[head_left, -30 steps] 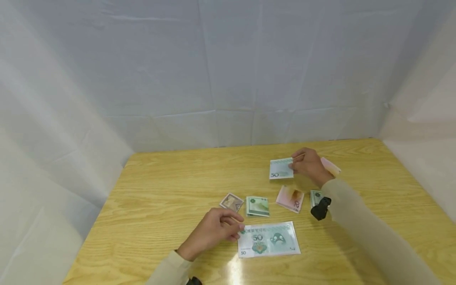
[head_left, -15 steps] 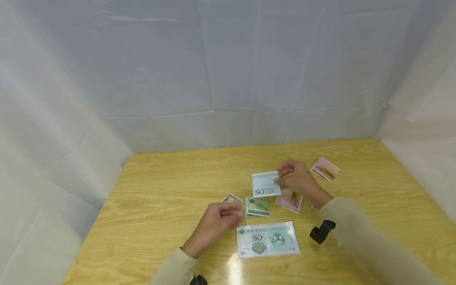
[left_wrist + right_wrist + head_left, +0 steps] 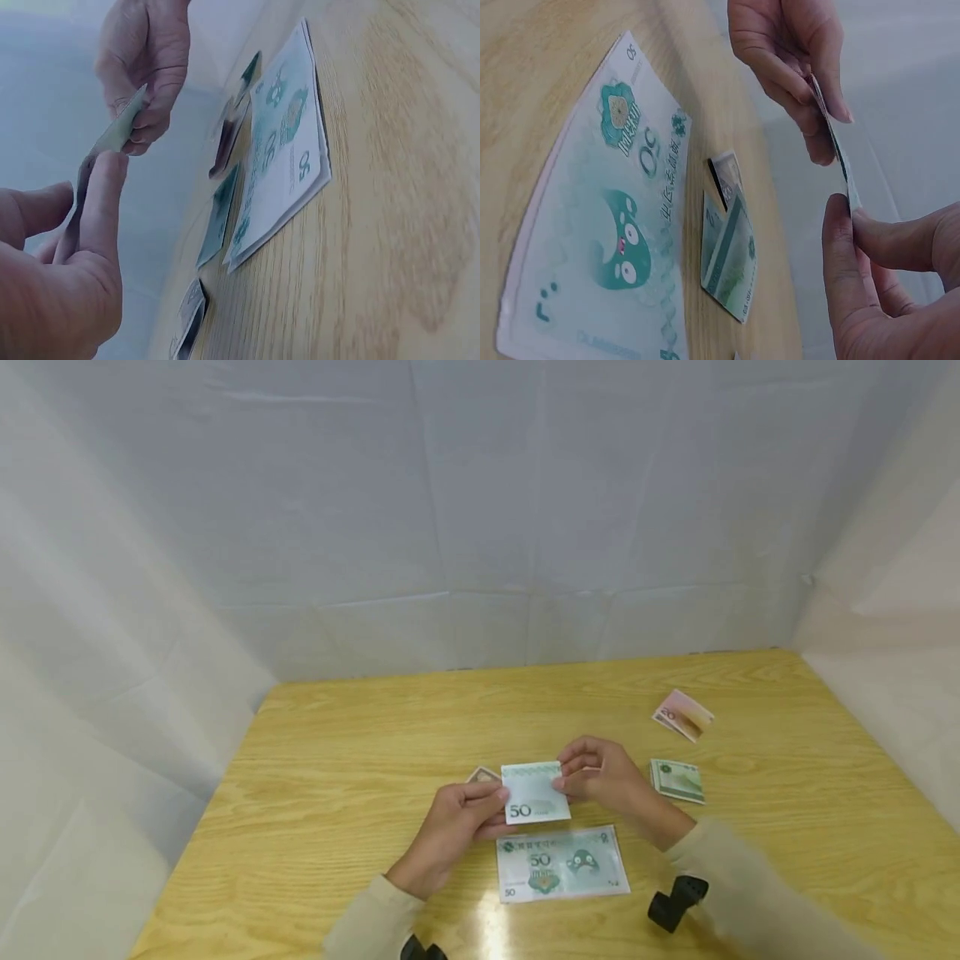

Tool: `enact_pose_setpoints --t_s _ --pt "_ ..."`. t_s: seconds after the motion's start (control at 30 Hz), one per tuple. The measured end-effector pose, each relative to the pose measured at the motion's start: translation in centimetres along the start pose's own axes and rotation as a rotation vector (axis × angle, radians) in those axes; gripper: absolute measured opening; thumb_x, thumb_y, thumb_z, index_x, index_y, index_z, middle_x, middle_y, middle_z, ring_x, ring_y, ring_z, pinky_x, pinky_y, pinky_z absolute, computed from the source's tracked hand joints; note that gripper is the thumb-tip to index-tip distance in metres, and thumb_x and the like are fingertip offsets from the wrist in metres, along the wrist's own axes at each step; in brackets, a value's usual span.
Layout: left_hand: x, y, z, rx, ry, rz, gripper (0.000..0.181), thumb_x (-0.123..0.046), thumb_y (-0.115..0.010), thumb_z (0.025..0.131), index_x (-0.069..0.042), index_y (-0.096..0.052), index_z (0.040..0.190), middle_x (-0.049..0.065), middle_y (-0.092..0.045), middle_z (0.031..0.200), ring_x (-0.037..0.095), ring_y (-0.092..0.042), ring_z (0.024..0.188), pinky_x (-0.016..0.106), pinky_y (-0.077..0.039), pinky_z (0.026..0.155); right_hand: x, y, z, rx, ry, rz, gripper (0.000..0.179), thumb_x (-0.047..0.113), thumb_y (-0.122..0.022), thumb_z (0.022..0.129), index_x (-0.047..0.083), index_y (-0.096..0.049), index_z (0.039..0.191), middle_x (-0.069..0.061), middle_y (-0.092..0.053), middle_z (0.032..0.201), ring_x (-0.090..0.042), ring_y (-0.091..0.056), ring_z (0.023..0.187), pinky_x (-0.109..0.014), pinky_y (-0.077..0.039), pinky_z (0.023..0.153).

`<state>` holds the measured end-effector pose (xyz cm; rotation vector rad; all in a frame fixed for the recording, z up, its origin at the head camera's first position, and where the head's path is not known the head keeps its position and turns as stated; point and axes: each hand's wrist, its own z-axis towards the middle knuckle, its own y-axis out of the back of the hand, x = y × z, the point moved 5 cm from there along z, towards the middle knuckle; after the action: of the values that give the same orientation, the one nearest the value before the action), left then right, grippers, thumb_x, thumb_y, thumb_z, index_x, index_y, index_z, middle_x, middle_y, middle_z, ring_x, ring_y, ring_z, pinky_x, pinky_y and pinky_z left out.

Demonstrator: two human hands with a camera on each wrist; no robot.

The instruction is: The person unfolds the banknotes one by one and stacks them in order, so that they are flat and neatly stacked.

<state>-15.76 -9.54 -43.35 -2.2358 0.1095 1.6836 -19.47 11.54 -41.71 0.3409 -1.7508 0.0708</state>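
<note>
A folded "50" play banknote (image 3: 536, 797) is held up in the air between both hands. My left hand (image 3: 450, 828) pinches its left edge between thumb and fingers, and my right hand (image 3: 611, 783) pinches the right edge. The left wrist view shows the folded note (image 3: 112, 135) edge-on between the two hands. Below it on the table lies an unfolded green "50" note (image 3: 562, 865); in the right wrist view a second layer shows under this flat note (image 3: 607, 225). A folded green note (image 3: 731, 259) sits just beyond, hidden by the hands in the head view.
On the wooden table (image 3: 360, 727), a brown folded note (image 3: 482, 774) peeks out behind my left hand. To the right lie another folded green note (image 3: 677, 780) and a pink folded "20" note (image 3: 683, 716). White sheeting (image 3: 487, 510) surrounds the table's back and sides.
My right hand has brought the folded 50 note leftward and nearer from the back right. My left hand has left the flat note and now pinches the folded one too.
</note>
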Motion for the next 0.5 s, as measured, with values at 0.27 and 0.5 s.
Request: enact_pose_setpoints --t_s 0.27,0.5 --pt "0.0 -0.3 -0.2 0.041 0.029 -0.052 0.040 -0.013 -0.060 0.103 0.013 -0.056 0.133 0.026 -0.066 0.118 0.029 -0.072 0.103 0.034 -0.059 0.094 -0.9 -0.5 -0.6 -0.041 -0.007 0.018 0.033 0.009 -0.082 0.085 -0.002 -0.062 0.109 -0.013 -0.065 0.099 -0.024 -0.067 0.085 -0.039 -0.064 0.078" --pt "-0.2 -0.9 -0.3 0.065 0.028 -0.050 0.044 -0.018 -0.065 0.101 0.011 -0.057 0.134 0.023 -0.066 0.120 0.027 -0.071 0.105 0.039 -0.056 0.099 -1.3 -1.2 -1.1 -0.030 -0.005 -0.083 0.026 0.018 -0.081 0.088 0.002 -0.072 0.105 -0.010 -0.067 0.102 -0.021 -0.065 0.087 -0.032 -0.059 0.075"
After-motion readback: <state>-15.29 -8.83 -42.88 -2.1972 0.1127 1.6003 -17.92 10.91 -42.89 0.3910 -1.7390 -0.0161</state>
